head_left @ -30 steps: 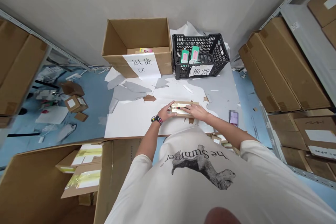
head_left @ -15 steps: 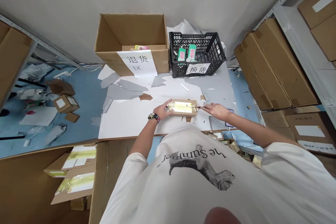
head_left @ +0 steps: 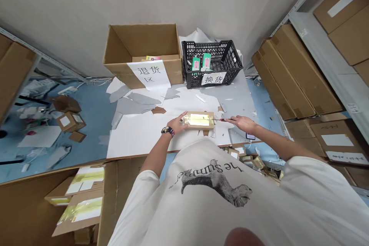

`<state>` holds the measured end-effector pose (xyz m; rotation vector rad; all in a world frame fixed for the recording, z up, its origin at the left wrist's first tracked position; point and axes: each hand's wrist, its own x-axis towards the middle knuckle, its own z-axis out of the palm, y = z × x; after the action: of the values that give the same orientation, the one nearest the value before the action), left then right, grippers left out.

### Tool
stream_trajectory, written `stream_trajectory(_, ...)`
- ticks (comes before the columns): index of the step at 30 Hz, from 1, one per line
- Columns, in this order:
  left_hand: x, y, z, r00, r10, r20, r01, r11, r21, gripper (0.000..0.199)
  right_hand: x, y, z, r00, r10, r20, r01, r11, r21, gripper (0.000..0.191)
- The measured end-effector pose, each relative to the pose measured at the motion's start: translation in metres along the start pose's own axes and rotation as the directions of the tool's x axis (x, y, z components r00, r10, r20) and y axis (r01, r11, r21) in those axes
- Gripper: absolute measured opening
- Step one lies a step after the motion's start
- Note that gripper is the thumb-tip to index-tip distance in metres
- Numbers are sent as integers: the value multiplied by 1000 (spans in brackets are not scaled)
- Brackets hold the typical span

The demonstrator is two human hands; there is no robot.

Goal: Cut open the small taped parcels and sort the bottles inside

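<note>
Black plastic crate (head_left: 219, 52) beside open cardboard carton (head_left: 141, 40)

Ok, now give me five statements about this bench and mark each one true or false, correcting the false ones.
1. The left hand touches the yellow-taped cardboard box. True.
2. The right hand is pressing on top of that box. False: it is off the box, to its right.
3. The black plastic crate holds two green-and-pink packets. True.
4. The crate stands to the left of the open cardboard carton. False: it stands to the carton's right.
5. A wristwatch is on the left wrist. True.
</note>
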<state>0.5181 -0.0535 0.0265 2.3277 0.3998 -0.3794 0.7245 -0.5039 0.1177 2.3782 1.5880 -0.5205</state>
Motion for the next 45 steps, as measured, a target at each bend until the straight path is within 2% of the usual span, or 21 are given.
stream_trajectory(5,1,-2,0,1000,19,0,-19,1000,-10,103,-9,-10,14,998,52,-36,-50,997,59,81)
stream_trajectory(11,4,-2,0,999,37,-22,-38,999,-27,103,-9,-4,13,996,83,-23,-81,992,100,85)
stream_trajectory(17,2,8,-2,996,87,-31,-86,995,45,102,-5,-14,22,969,249,-9,-247,964,97,83)
stream_trajectory(23,2,26,-7,997,78,4,-77,973,220,90,-16,-23,26,931,355,89,-364,923,127,60)
stream_trajectory(30,21,65,-7,988,114,-108,-63,918,392,72,-17,-29,35,889,452,75,-458,878,138,63)
stream_trajectory(33,35,78,-1,984,161,-80,-115,907,405,60,-14,-37,39,869,492,48,-494,857,146,66)
stream_trajectory(38,53,81,9,981,191,36,-187,875,446,55,-14,-57,30,857,512,59,-513,837,191,73)
stream_trajectory(42,56,76,15,946,321,44,-297,806,512,54,-9,-71,17,853,514,91,-519,819,243,65)
stream_trajectory(45,52,69,21,926,374,40,-344,798,495,63,-6,-69,7,877,473,92,-478,832,281,58)
